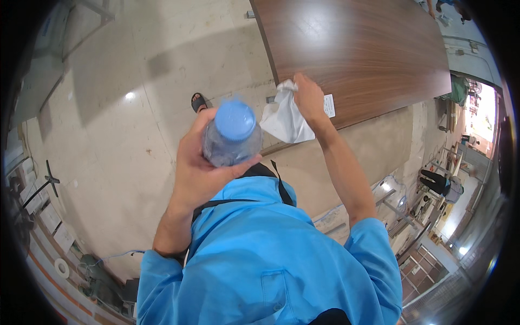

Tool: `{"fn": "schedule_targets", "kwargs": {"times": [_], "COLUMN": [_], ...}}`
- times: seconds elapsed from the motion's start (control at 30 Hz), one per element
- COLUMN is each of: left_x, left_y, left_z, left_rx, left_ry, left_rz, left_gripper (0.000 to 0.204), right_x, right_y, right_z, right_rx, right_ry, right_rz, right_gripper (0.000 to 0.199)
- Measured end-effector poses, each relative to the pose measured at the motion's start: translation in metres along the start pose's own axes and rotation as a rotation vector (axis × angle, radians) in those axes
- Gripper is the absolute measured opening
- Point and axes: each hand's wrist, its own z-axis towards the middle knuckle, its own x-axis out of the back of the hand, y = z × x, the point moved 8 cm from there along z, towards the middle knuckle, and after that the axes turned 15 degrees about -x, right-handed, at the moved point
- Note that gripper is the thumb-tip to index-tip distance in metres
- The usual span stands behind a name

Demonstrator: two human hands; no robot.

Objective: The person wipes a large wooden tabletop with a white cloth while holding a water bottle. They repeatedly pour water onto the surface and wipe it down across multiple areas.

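My left hand (197,162) is wrapped round a clear plastic bottle (227,151) with a wide blue screw cap (235,120) on it. The bottle is held up in front of my body, its cap toward me. My right hand (310,100) is closed on a white cloth (286,119), which hangs down past the near left corner of the brown wooden table (368,59). A small white card with print (329,105) lies on the table beside my right wrist.
Pale floor tiles (124,108) stretch to the left of the table. Metal frames and stored items stand along the right side, where a person (444,184) is seen farther off. At the lower left are a black stand (51,179) and a roll of tape (62,267).
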Motion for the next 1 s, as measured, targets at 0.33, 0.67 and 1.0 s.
{"fn": "schedule_targets", "kwargs": {"times": [0.33,0.67,1.0], "left_x": [0.011,0.021,0.02], "left_y": [-0.003,0.002,0.001], "left_z": [-0.004,-0.001,0.003], "left_rx": [-0.027,-0.03,-0.024], "left_ry": [0.043,0.04,0.037], "left_rz": [0.023,0.006,-0.032], "left_gripper": [0.077,0.076,0.077], "right_x": [0.007,0.005,0.0], "right_y": [0.004,0.007,0.008], "right_z": [0.017,0.026,0.028], "right_rx": [-0.051,-0.087,-0.097], "right_ry": [0.061,0.071,0.055], "right_rz": [0.02,0.014,-0.01], "right_gripper": [0.011,0.009,0.011]}}
